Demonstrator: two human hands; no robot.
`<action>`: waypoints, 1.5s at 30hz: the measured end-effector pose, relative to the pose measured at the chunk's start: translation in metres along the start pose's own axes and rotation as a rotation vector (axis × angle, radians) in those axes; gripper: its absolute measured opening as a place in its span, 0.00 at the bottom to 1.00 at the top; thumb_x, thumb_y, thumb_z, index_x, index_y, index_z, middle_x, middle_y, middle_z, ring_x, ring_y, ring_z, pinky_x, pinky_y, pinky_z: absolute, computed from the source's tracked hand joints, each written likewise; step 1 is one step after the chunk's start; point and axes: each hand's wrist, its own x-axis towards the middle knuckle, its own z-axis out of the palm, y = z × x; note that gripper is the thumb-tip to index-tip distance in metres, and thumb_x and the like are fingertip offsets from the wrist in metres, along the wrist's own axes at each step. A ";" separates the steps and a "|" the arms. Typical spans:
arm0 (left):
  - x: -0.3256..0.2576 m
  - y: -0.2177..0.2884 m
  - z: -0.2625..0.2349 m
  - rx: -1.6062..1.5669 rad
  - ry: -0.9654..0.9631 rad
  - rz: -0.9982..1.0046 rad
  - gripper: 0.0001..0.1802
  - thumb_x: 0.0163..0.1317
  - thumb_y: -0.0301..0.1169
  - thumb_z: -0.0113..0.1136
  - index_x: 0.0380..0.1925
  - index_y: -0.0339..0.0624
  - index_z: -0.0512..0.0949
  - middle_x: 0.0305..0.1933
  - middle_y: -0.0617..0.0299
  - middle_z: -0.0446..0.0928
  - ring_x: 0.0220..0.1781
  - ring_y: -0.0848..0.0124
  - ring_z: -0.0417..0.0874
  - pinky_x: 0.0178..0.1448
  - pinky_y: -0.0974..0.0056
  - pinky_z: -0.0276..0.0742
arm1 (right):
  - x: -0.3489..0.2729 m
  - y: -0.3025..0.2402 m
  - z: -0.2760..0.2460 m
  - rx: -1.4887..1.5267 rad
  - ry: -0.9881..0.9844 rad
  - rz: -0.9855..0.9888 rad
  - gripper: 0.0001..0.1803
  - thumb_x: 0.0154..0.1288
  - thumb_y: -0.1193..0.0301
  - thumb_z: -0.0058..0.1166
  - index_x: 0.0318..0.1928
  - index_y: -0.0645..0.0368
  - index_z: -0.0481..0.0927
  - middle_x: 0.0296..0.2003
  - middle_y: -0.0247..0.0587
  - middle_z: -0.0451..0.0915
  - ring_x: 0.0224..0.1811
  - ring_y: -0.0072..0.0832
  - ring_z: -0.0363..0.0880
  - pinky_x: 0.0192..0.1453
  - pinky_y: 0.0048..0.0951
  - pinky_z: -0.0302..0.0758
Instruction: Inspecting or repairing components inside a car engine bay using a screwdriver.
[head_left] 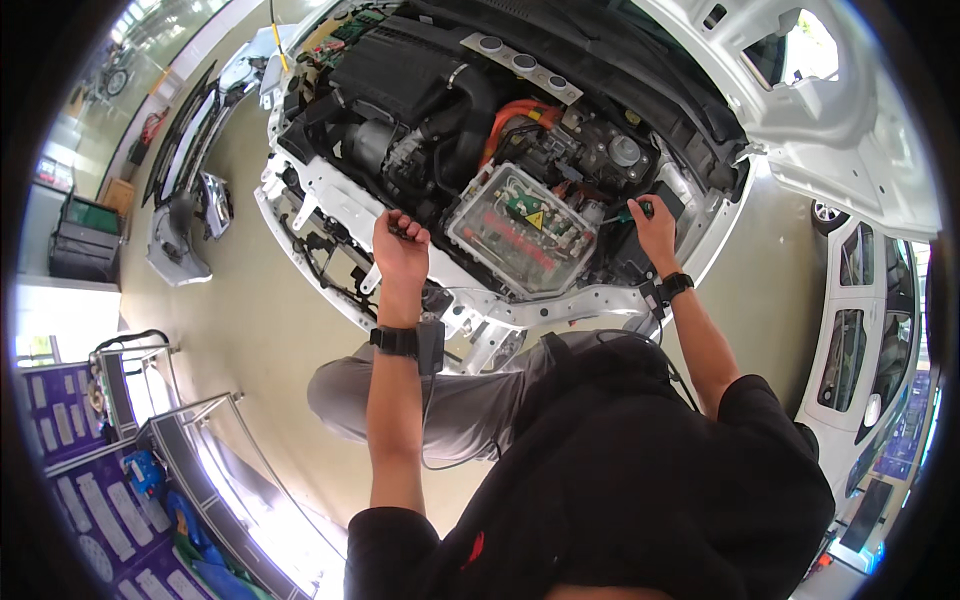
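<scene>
My right hand (655,233) is closed around the dark green handle of a screwdriver (625,215). Its shaft points left toward the right edge of a clear-lidded box (468,232), which sits in the front of an open engine bay. Through the lid show red and green parts, and a yellow triangular warning label (536,220) is on it. My left hand (401,250) is raised over the car's white front frame (335,196), left of the box. Its fingers are curled round something small and dark that I cannot make out.
Thick orange cables (503,122) run behind the box, beside a black air duct (470,125). A detached bumper (178,240) lies on the floor at left. A metal-railed stand (195,405) is at lower left. Another white car (850,330) stands at right.
</scene>
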 end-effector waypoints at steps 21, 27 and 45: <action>0.010 -0.005 0.014 0.058 -0.028 -0.029 0.09 0.67 0.37 0.47 0.31 0.46 0.69 0.24 0.68 0.63 0.25 0.73 0.62 0.27 0.67 0.59 | 0.007 -0.003 0.003 -0.028 -0.058 -0.020 0.18 0.60 0.58 0.60 0.39 0.62 0.79 0.33 0.47 0.79 0.33 0.41 0.77 0.40 0.35 0.73; 0.015 -0.006 0.017 0.074 -0.033 -0.036 0.09 0.67 0.37 0.47 0.31 0.46 0.69 0.24 0.69 0.63 0.25 0.73 0.62 0.27 0.67 0.59 | 0.006 -0.007 0.000 -0.062 -0.087 0.018 0.19 0.59 0.58 0.61 0.39 0.62 0.79 0.32 0.46 0.79 0.32 0.40 0.77 0.39 0.34 0.72; 0.029 -0.015 0.034 0.078 -0.109 -0.149 0.10 0.64 0.37 0.51 0.26 0.50 0.65 0.22 0.72 0.55 0.21 0.77 0.55 0.22 0.70 0.52 | -0.006 -0.022 -0.003 -0.187 -0.192 -0.226 0.12 0.63 0.67 0.53 0.43 0.61 0.74 0.38 0.53 0.76 0.41 0.50 0.76 0.44 0.44 0.73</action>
